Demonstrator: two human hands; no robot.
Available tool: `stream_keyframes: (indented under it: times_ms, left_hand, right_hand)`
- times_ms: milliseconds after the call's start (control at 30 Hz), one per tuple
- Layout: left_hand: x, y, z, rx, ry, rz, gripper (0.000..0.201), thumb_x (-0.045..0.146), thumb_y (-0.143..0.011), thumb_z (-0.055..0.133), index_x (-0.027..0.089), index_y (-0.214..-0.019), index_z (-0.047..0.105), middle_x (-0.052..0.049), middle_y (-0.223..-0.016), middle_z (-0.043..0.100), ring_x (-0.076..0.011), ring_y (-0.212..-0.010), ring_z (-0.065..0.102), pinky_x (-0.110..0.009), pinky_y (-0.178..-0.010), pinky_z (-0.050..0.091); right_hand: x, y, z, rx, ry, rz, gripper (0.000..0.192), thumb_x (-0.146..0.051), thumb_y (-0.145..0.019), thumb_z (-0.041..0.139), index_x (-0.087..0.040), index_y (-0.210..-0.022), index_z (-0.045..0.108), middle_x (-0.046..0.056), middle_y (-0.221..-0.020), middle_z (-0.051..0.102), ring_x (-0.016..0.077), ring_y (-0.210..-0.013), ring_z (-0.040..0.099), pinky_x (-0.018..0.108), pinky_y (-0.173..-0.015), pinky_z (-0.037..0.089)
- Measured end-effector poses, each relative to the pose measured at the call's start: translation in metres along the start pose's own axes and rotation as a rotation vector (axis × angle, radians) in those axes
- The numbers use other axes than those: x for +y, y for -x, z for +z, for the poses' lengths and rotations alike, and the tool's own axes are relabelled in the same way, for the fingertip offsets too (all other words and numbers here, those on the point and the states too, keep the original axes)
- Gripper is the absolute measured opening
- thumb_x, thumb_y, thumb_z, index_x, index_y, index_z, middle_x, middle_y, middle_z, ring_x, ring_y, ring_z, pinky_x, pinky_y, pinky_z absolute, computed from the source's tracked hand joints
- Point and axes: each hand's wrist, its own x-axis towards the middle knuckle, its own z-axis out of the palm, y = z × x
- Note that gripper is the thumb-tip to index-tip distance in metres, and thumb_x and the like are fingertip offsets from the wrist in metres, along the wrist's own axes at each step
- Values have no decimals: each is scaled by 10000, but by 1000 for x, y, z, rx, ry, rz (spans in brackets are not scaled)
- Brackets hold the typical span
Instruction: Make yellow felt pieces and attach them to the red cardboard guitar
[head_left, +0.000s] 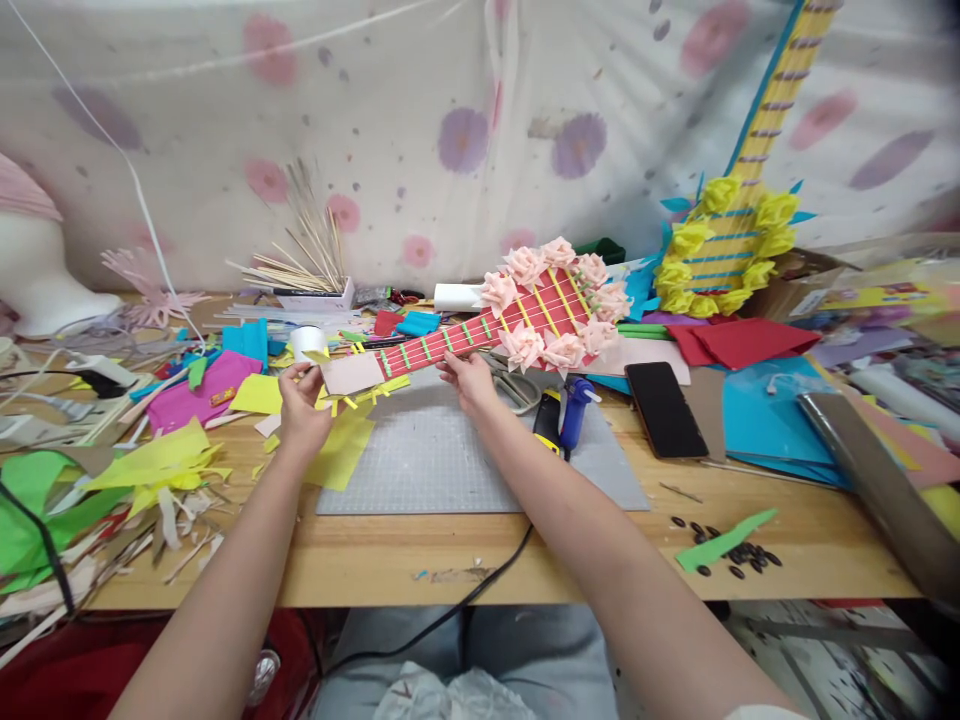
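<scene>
A red paper guitar [480, 332] with pink paper flowers around its body is held above the grey cutting mat [450, 460]. My left hand [301, 408] pinches the pale pink headstock end at the left, near several small yellow strips. My right hand [468, 380] grips the red neck from below, near its middle. The flowered body points up and to the right.
A second, yellow-flowered paper guitar [731, 240] leans on the back cloth. A glue gun [574, 410], scissors, a black phone [664, 408], coloured paper sheets and scraps, a stick box [315, 285], tape roll and a black cable crowd the wooden table [525, 550].
</scene>
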Motion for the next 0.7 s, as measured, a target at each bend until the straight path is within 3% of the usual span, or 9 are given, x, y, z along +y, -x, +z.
stream_keyframes:
  times_ms: [100, 167, 267, 300, 367, 467, 567, 700]
  left_hand:
    - [2, -2, -1, 39, -4, -27, 781, 123, -477, 738, 243, -1104, 289, -125, -1223, 501, -188, -1130, 507, -381, -993, 368]
    - [5, 3, 2, 154, -1, -101, 729, 99, -479, 723, 240, -1073, 324, -111, -1235, 470, -178, -1166, 473, -356, -1007, 354]
    - [21, 23, 21, 409, 67, -339, 485, 91, -542, 661, 219, -921, 385, -66, -1083, 526, -147, -998, 566, -343, -924, 426]
    - [30, 31, 31, 440, 111, -421, 392, 101, -574, 640, 208, -868, 405, -43, -986, 551, -130, -909, 591, -331, -888, 446]
    - [52, 46, 56, 336, 254, -558, 302, 107, -593, 643, 188, -808, 448, -16, -836, 575, -111, -782, 603, -294, -814, 472]
    - [86, 49, 94, 188, 576, -701, 143, 233, -724, 599, 171, -820, 514, -50, -849, 604, -116, -782, 613, -265, -758, 482]
    - [104, 27, 118, 255, 785, -781, 153, 313, -812, 514, 167, -775, 539, -49, -820, 608, -100, -771, 608, -236, -762, 473]
    - [101, -4, 129, 341, 977, -695, 192, 315, -846, 466, 162, -797, 571, -31, -807, 622, -78, -746, 599, -210, -765, 464]
  right_hand:
    - [-8, 2, 9, -24, 14, -74, 121, -107, -739, 586, -162, -725, 479, -36, -629, 594, 70, -571, 593, 176, -543, 504]
    - [-16, 1, 16, -33, 26, -103, 112, -104, -755, 567, -163, -724, 476, -28, -632, 599, 77, -578, 599, 197, -578, 521]
    - [-27, -2, 27, -30, 48, -123, 126, -100, -764, 556, -169, -723, 459, -27, -623, 594, 82, -570, 601, 215, -608, 530]
    - [-29, -3, 31, -27, 52, -128, 132, -95, -764, 553, -171, -724, 453, -30, -621, 590, 81, -565, 600, 216, -609, 529]
    - [-31, -3, 38, -24, 61, -134, 140, -86, -764, 546, -172, -723, 444, -31, -626, 587, 77, -557, 597, 215, -602, 525]
    - [-29, 2, 49, -17, 116, -140, 120, -111, -758, 554, -168, -719, 456, -18, -660, 600, 83, -568, 600, 216, -580, 511]
    - [-24, 7, 56, -27, 243, -168, 98, -176, -732, 588, -163, -717, 492, -1, -702, 621, 101, -608, 612, 230, -598, 503]
    - [-15, 5, 59, -38, 385, -211, 110, -217, -683, 618, -159, -730, 538, 17, -744, 646, 120, -695, 625, 248, -673, 499]
